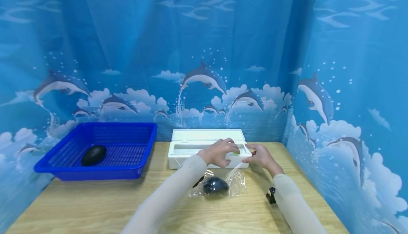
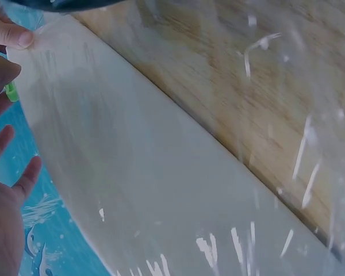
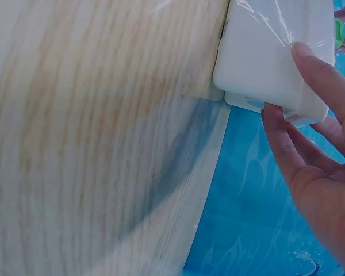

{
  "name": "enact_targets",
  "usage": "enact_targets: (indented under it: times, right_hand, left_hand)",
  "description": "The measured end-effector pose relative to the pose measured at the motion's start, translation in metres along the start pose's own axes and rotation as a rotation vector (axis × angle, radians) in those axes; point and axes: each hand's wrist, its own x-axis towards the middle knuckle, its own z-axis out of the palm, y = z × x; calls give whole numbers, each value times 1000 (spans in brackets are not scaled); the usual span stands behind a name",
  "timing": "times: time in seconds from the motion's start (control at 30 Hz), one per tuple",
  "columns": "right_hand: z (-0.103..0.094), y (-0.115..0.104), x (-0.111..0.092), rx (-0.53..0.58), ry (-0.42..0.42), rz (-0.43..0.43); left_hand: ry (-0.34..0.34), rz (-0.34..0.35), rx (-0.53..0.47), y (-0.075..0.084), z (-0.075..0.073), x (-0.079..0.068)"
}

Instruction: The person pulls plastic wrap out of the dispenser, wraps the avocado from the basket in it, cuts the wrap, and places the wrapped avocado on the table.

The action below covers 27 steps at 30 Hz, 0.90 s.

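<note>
A white cling film dispenser (image 1: pixel 208 162) stands at the back of the table with its lid up. From its front, clear cling film (image 1: pixel 236 181) runs down over a glossy dark oval object (image 1: pixel 215 185), perhaps an eggplant. My left hand (image 1: pixel 219 153) reaches over the dispenser's right part. Its bent fingers close on a small green slider (image 3: pixel 338 33), while the thumb hangs apart in front. At the dispenser's right end, my right hand (image 1: pixel 262 156) grips the corner, thumb (image 3: pixel 316 70) on the front face and fingers (image 3: pixel 283 138) at the end.
A blue plastic basket (image 1: pixel 95 174) stands at the left of the wooden table (image 1: pixel 105 205), holding another dark oval object (image 1: pixel 94 155). Behind and to the right hangs a dolphin-print curtain (image 1: pixel 204 49). Black wrist cameras (image 1: pixel 271 195) sit on my sleeves.
</note>
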Motion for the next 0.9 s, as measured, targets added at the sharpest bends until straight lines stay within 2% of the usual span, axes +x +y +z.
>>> enact_targets:
  times: [0.27, 0.57, 0.9]
  right_hand:
    - [-1, -2, -2, 37, 0, -2]
    - [0, 0, -2, 25, 7, 12]
    - [0, -3, -2, 24, 4, 26]
  left_hand:
    - [13, 4, 14, -2, -4, 0]
    - [18, 37, 46, -4, -5, -4]
    - [75, 58, 60, -11, 1, -6]
